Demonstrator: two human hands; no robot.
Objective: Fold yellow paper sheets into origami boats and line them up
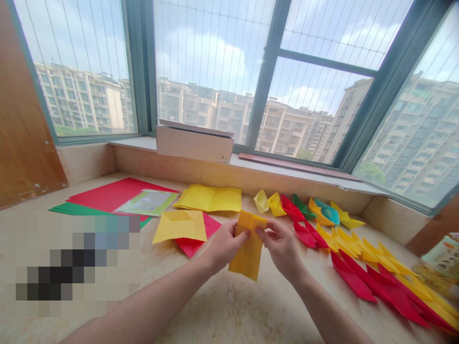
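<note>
My left hand [224,246] and my right hand [283,247] both pinch the top of a folded yellow paper [248,248], held upright just above the marble sill [222,310]. The left thumb and fingers grip its upper left edge, and the right fingers grip its upper right flap. The strip hangs down between my wrists. Just left of it lie a partly folded yellow sheet [181,225] and a red sheet [193,241] under it.
Folded paper boats in yellow, red, green and teal [304,210] line the right side, with long red and yellow folded pieces [380,282] toward the corner. Flat red and green sheets [111,196], a yellow stack [211,198] and a white box [193,142] lie behind.
</note>
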